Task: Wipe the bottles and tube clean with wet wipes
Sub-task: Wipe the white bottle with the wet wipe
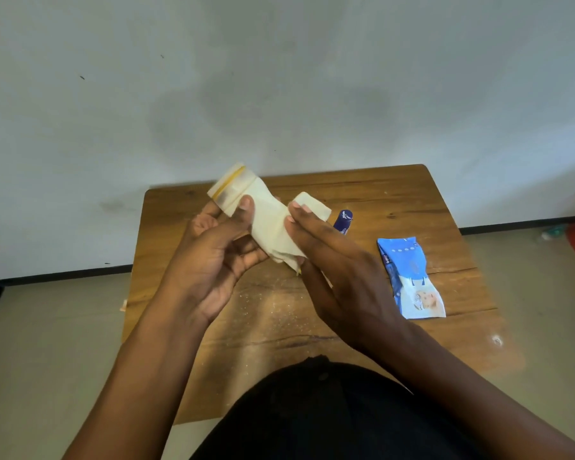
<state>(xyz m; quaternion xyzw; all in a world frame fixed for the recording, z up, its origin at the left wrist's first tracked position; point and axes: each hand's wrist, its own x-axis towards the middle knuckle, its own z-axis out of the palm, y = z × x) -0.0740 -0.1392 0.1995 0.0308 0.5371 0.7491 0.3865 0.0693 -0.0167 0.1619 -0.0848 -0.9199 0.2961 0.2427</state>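
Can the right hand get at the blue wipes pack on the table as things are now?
Probably yes, but not at once. The pack lies in the open just beside the right hand, nothing covering it. That hand is busy pressing the wipe on the bottle, so must let go first.

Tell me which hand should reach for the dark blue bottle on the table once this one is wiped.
Right, probably. The dark blue bottle stands just beyond the right hand, which presses the wipe; the left hand grips the pale bottle on the far side.
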